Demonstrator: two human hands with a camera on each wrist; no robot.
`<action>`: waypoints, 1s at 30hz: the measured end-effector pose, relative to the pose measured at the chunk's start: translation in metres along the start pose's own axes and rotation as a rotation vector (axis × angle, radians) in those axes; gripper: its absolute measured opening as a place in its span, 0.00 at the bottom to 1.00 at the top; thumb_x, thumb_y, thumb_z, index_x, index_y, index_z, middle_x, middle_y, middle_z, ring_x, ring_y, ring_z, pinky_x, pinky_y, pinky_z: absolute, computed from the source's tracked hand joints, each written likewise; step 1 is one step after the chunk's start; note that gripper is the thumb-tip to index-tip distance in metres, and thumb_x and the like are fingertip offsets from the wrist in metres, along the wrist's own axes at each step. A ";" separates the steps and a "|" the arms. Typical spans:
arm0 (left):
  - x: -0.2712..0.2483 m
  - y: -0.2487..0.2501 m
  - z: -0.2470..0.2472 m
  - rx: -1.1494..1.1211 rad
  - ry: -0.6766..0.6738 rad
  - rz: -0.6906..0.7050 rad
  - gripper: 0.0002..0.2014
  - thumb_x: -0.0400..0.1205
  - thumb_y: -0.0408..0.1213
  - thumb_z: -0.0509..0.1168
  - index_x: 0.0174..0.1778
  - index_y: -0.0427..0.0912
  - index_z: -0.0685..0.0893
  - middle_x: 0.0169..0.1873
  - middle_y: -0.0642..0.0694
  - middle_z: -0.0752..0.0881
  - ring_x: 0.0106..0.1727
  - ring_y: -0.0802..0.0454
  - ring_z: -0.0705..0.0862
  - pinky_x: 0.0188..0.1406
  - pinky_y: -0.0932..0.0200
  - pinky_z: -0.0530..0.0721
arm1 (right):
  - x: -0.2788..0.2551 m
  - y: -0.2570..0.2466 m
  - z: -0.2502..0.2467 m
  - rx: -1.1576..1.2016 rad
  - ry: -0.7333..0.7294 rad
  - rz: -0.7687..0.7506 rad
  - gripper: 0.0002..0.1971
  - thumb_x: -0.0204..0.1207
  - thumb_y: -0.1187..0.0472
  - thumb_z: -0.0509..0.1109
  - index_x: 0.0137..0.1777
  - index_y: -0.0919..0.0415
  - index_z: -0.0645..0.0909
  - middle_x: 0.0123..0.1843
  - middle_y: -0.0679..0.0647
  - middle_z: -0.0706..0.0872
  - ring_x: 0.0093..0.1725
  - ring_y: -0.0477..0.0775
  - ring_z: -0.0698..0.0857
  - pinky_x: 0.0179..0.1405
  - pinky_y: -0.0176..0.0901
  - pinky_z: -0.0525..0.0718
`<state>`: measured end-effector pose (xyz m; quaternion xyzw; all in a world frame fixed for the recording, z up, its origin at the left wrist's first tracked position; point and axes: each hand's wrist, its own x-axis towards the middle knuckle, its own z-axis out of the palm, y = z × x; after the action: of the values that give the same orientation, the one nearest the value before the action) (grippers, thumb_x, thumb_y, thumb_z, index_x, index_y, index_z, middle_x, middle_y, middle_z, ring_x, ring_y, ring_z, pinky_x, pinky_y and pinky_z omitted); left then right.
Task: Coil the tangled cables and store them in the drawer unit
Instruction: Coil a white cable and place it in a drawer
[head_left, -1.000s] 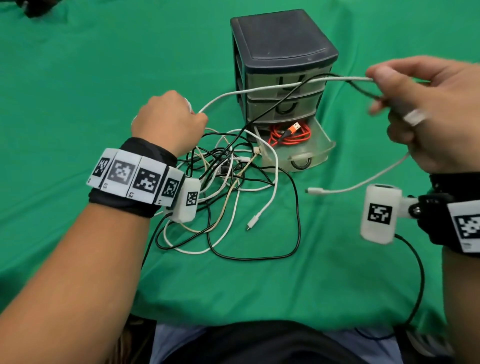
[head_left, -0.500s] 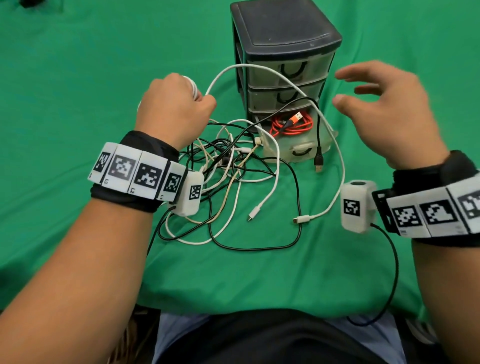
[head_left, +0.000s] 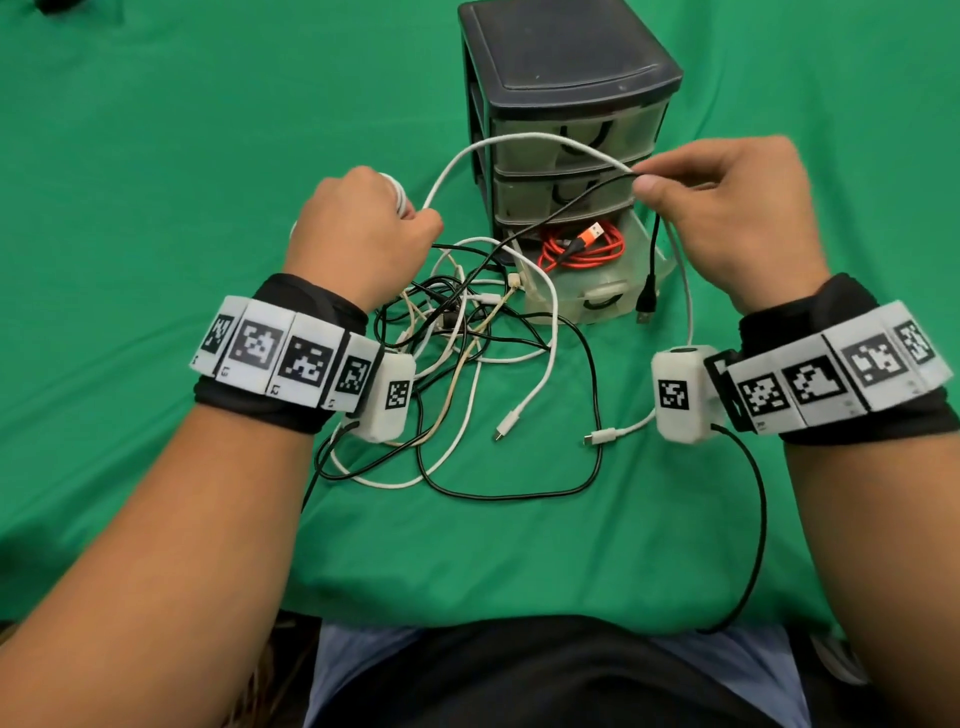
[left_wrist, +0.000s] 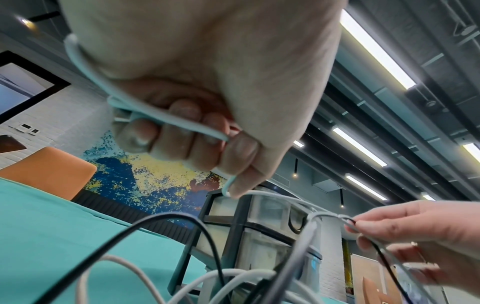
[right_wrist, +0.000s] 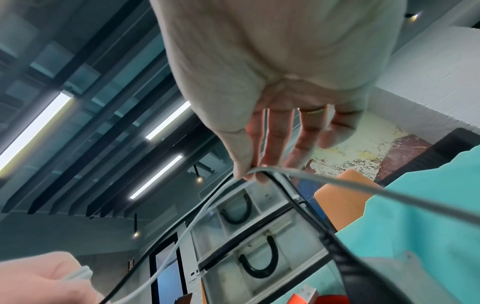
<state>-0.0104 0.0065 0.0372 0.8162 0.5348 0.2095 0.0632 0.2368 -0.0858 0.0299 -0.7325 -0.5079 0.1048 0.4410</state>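
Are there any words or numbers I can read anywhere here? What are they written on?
No words can be read for certain.
Left wristband: black-and-white square code patterns, not words; tiny marks at the tags' lower corners are too small to read.
Right wristband: the same code patterns, no readable text.
Drawer unit: no label shows.
Cables: no print shows.

i see bare green worktop (head_left: 156, 260) left of the cable tangle (head_left: 467, 353). the open bottom drawer (head_left: 582, 296) is crossed by a hanging black cable (head_left: 652, 270) and white cable (head_left: 519, 143).
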 end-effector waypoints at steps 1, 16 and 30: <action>0.001 0.000 0.002 0.004 -0.012 0.000 0.22 0.76 0.41 0.62 0.19 0.39 0.62 0.16 0.43 0.62 0.21 0.43 0.61 0.26 0.55 0.64 | 0.000 0.001 -0.002 0.025 0.035 -0.007 0.08 0.75 0.52 0.75 0.52 0.49 0.91 0.40 0.41 0.89 0.37 0.34 0.84 0.47 0.29 0.81; 0.002 -0.003 0.009 0.024 -0.063 -0.099 0.21 0.77 0.40 0.62 0.20 0.38 0.62 0.18 0.41 0.65 0.23 0.41 0.64 0.25 0.54 0.62 | -0.042 -0.043 -0.020 0.545 -0.234 -0.245 0.03 0.83 0.62 0.70 0.51 0.60 0.84 0.20 0.46 0.77 0.16 0.46 0.71 0.16 0.32 0.67; -0.008 0.026 -0.018 -0.152 0.020 0.127 0.26 0.80 0.42 0.63 0.20 0.41 0.59 0.19 0.44 0.56 0.22 0.48 0.56 0.23 0.53 0.59 | -0.043 -0.035 0.001 0.128 -0.261 -0.202 0.11 0.78 0.61 0.74 0.57 0.47 0.87 0.50 0.41 0.91 0.48 0.39 0.88 0.49 0.26 0.82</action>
<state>0.0019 -0.0140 0.0599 0.8391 0.4652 0.2611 0.1063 0.1936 -0.1175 0.0434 -0.6282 -0.6242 0.1865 0.4254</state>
